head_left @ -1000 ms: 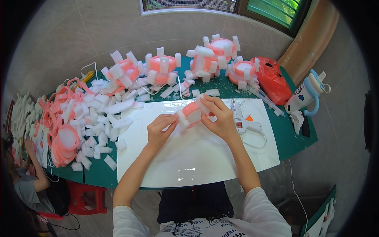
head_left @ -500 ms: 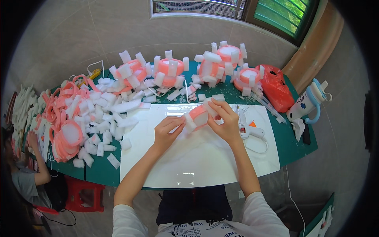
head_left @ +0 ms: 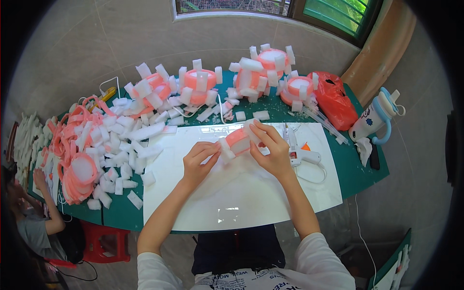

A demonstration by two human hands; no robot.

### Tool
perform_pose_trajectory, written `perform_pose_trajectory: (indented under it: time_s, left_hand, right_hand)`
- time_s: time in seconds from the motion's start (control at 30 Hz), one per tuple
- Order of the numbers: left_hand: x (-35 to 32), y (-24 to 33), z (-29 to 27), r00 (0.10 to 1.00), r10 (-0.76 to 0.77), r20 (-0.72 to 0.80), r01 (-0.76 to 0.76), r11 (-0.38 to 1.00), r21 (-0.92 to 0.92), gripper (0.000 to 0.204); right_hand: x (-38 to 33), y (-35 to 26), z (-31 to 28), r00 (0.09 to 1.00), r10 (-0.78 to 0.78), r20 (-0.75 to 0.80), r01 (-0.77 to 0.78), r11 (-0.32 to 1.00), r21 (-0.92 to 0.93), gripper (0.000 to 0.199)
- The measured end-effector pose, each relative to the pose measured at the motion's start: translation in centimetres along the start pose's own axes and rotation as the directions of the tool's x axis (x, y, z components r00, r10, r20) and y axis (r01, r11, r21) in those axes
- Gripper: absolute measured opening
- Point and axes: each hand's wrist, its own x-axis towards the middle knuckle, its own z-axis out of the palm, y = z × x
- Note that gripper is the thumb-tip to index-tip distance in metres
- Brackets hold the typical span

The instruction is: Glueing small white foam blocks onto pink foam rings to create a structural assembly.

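Between my two hands, above the white board [head_left: 212, 193], is a round foam piece with a pink band [head_left: 238, 141] and white blocks on its sides. My left hand [head_left: 199, 162] pinches the white foam block [head_left: 225, 150] at its left end. On the other side my right hand [head_left: 271, 150] has its fingers and thumb closed on another white foam block [head_left: 250, 129]. A white glue gun [head_left: 304, 156] with an orange tip lies on the board, right of my right hand. My fingertips hide part of both blocks.
Loose white foam blocks [head_left: 126, 170] and pink foam strips [head_left: 72, 130] heap up on the left. Pink-banded foam pieces [head_left: 199, 81] line the back. A red plastic bag [head_left: 336, 104] and a tumbler [head_left: 372, 118] stand right. At far left sits another person [head_left: 36, 227].
The view has shifted slightly. My hands still hold the pink-banded foam piece by both ends, and it has turned slightly so more of its pink band shows.
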Motion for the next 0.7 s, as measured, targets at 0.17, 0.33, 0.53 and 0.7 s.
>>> perform_pose_trajectory:
  time_s: [0.17,0.33,0.53,0.7]
  left_hand:
    - [0.00,-0.01,-0.03,1.000,-0.007,-0.004,0.007,1.000,-0.010,0.017]
    - [-0.03,-0.07,-0.09,1.000,-0.011,-0.002,0.011,1.000,-0.014,0.016]
    - [0.10,0.07,-0.20,1.000,-0.011,0.008,0.011,1.000,-0.012,0.015]
    - [-0.03,-0.12,-0.25,0.999,-0.016,0.038,0.017,1.000,-0.022,0.019]
  right_hand:
    - [-0.02,-0.16,0.00,1.000,0.004,0.005,-0.004,1.000,0.006,0.041]
    - [-0.03,-0.21,-0.11,1.000,0.015,0.020,-0.015,1.000,0.014,0.041]
    - [0.03,-0.26,-0.24,1.000,0.002,0.023,-0.003,1.000,0.013,0.040]
    - [0.02,-0.26,-0.24,1.000,0.015,0.024,-0.016,1.000,0.022,0.039]
